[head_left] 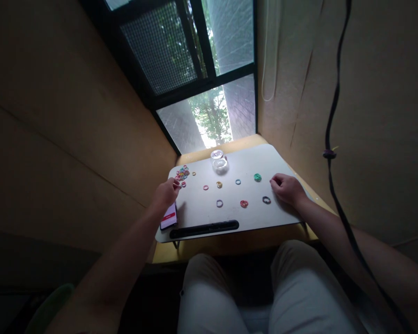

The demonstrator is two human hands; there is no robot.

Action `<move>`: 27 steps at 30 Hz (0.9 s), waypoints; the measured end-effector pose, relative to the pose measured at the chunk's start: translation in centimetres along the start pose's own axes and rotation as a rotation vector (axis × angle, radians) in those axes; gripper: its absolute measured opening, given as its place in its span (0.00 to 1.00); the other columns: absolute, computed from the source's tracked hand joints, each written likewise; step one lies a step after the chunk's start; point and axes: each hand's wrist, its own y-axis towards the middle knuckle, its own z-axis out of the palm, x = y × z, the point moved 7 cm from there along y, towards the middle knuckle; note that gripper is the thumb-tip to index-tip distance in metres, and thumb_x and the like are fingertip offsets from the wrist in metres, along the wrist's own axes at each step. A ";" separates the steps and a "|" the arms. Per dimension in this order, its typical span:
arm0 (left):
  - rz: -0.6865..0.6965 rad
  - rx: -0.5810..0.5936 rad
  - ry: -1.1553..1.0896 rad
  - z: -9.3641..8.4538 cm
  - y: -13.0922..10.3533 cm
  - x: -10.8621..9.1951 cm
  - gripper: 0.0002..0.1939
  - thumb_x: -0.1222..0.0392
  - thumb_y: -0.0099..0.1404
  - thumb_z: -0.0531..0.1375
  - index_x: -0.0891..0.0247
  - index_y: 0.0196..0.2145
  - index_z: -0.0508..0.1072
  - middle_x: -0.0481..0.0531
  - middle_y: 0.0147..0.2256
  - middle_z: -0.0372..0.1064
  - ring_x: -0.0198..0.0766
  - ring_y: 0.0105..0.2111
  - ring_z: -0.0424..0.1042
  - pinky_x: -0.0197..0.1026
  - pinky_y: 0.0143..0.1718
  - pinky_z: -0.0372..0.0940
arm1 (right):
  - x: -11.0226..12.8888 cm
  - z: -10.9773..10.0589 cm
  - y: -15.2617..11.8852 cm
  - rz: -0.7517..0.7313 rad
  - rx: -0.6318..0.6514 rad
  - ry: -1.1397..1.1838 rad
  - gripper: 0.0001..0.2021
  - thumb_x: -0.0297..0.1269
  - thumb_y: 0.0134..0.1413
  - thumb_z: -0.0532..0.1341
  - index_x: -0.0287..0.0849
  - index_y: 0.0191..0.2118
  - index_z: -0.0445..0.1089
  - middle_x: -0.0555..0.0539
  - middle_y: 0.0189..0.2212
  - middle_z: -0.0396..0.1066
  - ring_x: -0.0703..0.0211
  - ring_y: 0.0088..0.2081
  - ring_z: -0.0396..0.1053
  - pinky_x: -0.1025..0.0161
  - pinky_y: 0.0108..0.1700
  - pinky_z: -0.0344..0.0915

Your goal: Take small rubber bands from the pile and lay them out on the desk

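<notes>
My left hand is at the left side of the white folding table, its fingers pinched on what looks like a pale hair tie. Just beyond its fingertips lies a pile of small coloured hair ties, with a pink-red one beside them. My right hand rests in a loose fist near the right edge, with nothing visible in it. A green bunch of ties and a dark one lie nearest to it. Between my hands are a blue tie, a yellow one and a red bunch.
A clear round container stands at the back, its lid apparently behind it. By my left wrist lies a phone. A black slotted bar runs along the front edge. A dark cord hangs at the right.
</notes>
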 end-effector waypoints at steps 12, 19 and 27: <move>0.063 0.122 -0.818 3.0 -9.6 -5.2 0.12 0.53 0.57 0.63 0.62 0.37 0.75 0.53 0.34 0.77 0.39 0.34 0.75 0.40 0.36 0.67 | 7.4 -2.0 -5.7 -0.186 -0.029 0.213 0.09 0.39 0.54 0.56 0.42 0.26 0.67 0.50 0.20 0.65 0.63 0.22 0.61 0.65 0.28 0.56; 0.150 0.195 -1.007 7.4 -12.1 -13.1 0.08 0.56 0.57 0.63 0.63 0.32 0.71 0.48 0.27 0.72 0.33 0.27 0.69 0.35 0.28 0.62 | 13.0 3.7 -9.2 -0.281 0.236 0.399 0.08 0.35 0.53 0.59 0.42 0.39 0.70 0.50 0.26 0.70 0.65 0.22 0.61 0.65 0.30 0.61; 0.227 0.122 -0.807 8.5 -12.0 -15.7 0.02 0.63 0.56 0.59 0.61 0.28 0.67 0.44 0.24 0.67 0.31 0.24 0.64 0.35 0.28 0.58 | 13.0 5.8 -9.1 -0.239 0.292 0.448 0.05 0.33 0.53 0.59 0.42 0.35 0.72 0.50 0.25 0.71 0.63 0.25 0.65 0.65 0.30 0.60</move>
